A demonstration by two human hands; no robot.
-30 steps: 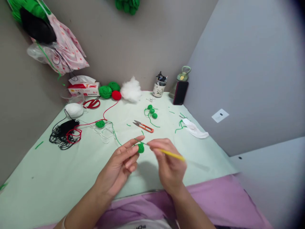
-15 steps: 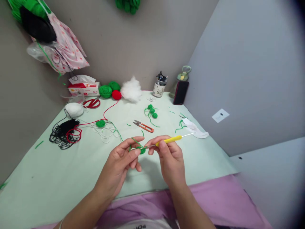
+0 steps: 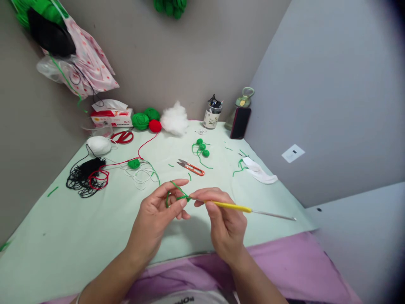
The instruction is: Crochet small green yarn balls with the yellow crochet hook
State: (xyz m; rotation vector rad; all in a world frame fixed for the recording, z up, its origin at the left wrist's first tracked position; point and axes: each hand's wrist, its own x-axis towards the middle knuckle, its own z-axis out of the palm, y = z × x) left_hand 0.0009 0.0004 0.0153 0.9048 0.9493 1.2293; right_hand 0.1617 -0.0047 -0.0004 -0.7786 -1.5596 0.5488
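Observation:
My left hand pinches a small green crochet piece, with green yarn looped over its fingers and trailing off to the left. My right hand is closed on a crochet hook with a yellow handle; its metal shaft sticks out to the right and its tip meets the green piece. Both hands hover just above the pale green table, near its front edge.
Orange thread snips lie just beyond my hands. Further back are small green crochet balls, a black yarn tangle, white yarn, red scissors, green and red yarn balls, stuffing, a jar, and a phone.
My right hand has swung the hook so its back end now points right and slightly down instead of up-right. The green yarn loop over my left fingers has grown larger.

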